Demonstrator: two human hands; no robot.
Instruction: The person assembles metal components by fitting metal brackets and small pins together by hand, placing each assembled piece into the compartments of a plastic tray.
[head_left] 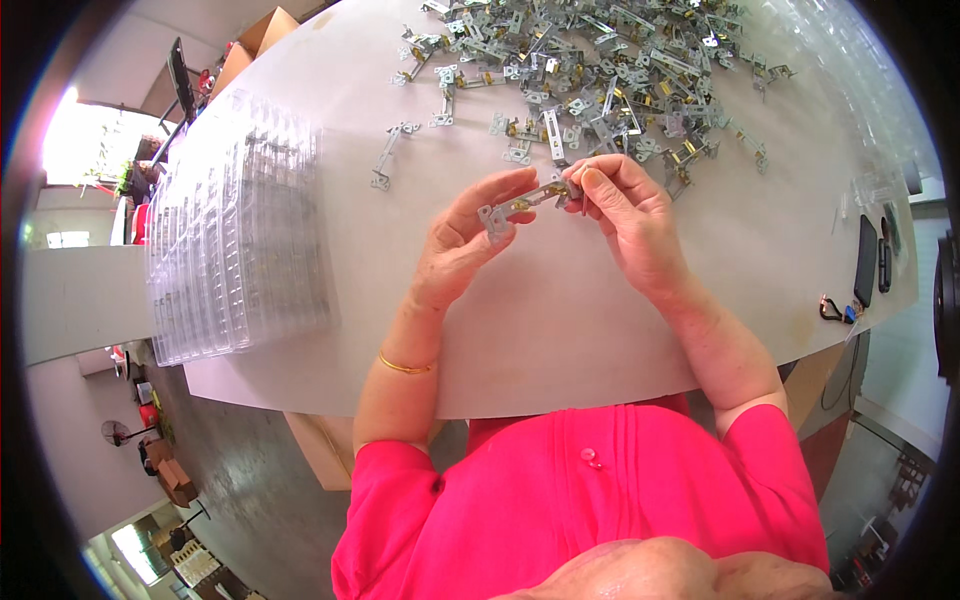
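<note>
A small metal bracket with brass-coloured parts is held in the air between my two hands. My left hand has its fingers and thumb closed around the bracket's left end. At its right end, the thumb and fingertips of my right hand pinch together; whether they hold a further small piece there I cannot make out. Just beyond my fingertips spreads a heap of similar metal brackets. One loose bracket lies apart, to the left of the heap.
Stacked clear plastic trays stand at the table's left edge. More clear plastic packaging lies at the far right. A dark flat object and pliers with dark handles rest near the right edge of the pale table.
</note>
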